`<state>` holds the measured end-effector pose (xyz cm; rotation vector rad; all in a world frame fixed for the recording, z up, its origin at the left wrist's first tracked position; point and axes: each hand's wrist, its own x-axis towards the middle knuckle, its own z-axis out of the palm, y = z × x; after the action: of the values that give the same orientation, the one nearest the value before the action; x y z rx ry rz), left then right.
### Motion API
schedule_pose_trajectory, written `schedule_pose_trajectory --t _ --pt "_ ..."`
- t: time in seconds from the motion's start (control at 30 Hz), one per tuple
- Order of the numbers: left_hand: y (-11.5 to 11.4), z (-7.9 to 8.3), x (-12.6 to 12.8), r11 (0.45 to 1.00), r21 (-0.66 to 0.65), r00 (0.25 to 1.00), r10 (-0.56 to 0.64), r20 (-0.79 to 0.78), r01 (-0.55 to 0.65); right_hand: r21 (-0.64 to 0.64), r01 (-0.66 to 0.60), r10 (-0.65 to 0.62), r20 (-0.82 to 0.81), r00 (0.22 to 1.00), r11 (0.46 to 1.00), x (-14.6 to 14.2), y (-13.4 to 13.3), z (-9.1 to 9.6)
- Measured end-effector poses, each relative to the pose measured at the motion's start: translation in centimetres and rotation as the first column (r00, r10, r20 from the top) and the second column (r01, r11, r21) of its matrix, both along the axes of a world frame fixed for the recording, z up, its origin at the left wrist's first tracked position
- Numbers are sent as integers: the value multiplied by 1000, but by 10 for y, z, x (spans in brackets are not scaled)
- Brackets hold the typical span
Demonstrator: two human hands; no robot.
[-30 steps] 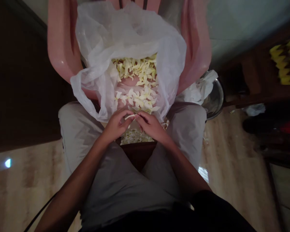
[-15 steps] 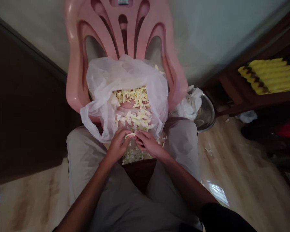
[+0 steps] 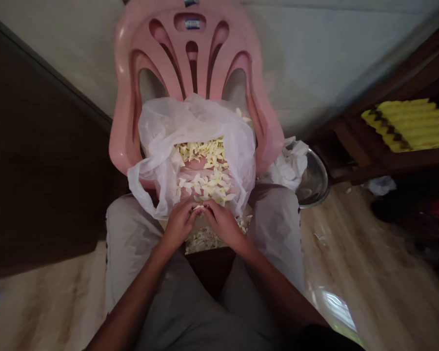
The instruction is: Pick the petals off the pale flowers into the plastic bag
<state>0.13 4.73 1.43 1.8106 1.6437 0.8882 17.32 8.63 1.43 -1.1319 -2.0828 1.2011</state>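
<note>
We Are Dressing Plainly

We are wearing loose pale grey trousers (image 3: 274, 229), their cloth creasing softly over both thighs, with a row of small dark marks along the outer seam (image 3: 106, 248) of the left leg. A black garment (image 3: 324, 339) is showing at the lower edge of our view, and our forearms (image 3: 131, 297) are showing bare

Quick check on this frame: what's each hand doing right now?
Left hand: closed, fingertips pinching a small cream flower petal.
Right hand: closed, fingertips on that same petal.
</note>
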Motion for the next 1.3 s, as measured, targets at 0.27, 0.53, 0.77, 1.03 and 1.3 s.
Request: schedule_pose_trajectory --t 0.27,0.53,0.77,1.03,1.3 --pt "-2 -4 -3 998 -17 994 -50 101 52 -19 -28 26 -98 995 999 3 3 4" --pt "-4 6 -4 972 -228 924 38 381 54 -707 -180 -258 -465 847 684 -1 0 10" --pt "-2 6 -3 970 -240 876 140 461 -29 -746 -305 -306 -558 772 591 -1 0 15" --pt "-8 7 2 976 -142 886 212 412 -167 -682 -214 -245 -510 825 699 -2 5 12" --pt "-9 10 4 990 -36 941 138 308 -133 -660 -207 -248 -527 813 723 -3 4 11"
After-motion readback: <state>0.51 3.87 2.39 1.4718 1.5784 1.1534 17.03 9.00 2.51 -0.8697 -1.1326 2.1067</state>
